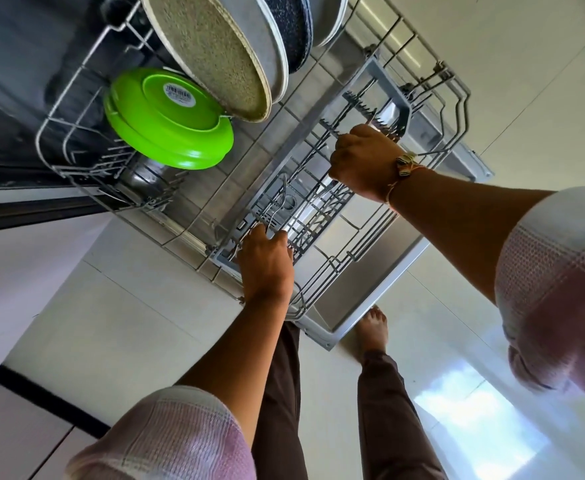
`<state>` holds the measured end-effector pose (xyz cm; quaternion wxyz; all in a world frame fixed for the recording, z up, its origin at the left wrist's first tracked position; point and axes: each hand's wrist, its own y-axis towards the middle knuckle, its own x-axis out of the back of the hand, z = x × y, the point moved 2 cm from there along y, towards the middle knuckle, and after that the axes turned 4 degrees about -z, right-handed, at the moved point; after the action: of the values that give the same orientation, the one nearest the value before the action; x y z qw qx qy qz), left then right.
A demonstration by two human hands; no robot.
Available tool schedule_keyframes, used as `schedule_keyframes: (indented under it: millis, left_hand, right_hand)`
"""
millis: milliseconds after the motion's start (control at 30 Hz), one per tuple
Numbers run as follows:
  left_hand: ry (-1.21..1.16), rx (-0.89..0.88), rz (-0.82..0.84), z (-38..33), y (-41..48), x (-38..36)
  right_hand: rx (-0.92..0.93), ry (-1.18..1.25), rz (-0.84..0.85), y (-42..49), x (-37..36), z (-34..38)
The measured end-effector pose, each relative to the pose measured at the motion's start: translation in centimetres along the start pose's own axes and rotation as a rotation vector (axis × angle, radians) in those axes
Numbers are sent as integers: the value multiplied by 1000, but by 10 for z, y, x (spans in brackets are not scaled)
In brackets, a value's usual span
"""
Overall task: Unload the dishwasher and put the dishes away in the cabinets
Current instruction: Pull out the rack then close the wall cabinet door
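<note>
Currently working both hands in the basket point(393, 81) at frame centre, inside the pulled-out rack point(457, 98). Left hand point(267, 265) is curling over the basket's near end, lower centre, fingers pinching what looks like a fork point(285, 188); the contact itself is hiding under the knuckles. Right hand point(363, 161) is making a fist over the basket's far end, right of centre, gripping a bunch of cutlery point(324, 190) whose ends are sticking out below the fist; count not readable. Hands are working apart, one at each end of the basket.

Other dishes are sitting in the rack: plates point(215, 57) standing on edge at top, green plates point(166, 133) at upper left, pot point(145, 174) just below them. Judging the unloading as early.

Risks:
- An uneven grip while lifting could be letting the bunch slide loose in the right fist, with pieces dropping onto the door point(381, 271) or toward my bare foot point(374, 327) at lower centre.
- Pulling at an angle could be catching tines in the basket's grid and jerking the basket.
- Pointed ends facing up could be jabbing my palm.
</note>
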<state>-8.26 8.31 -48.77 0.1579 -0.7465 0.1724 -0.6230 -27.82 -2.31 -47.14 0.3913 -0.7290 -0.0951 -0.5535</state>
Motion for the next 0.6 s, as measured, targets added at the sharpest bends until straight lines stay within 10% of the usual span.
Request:
schedule_keyframes:
  millis: [600]
  left_hand:
    - [-289, -40, -131, 0, -52, 75]
  right_hand:
    - [-65, 64, 62, -53, 94, 20]
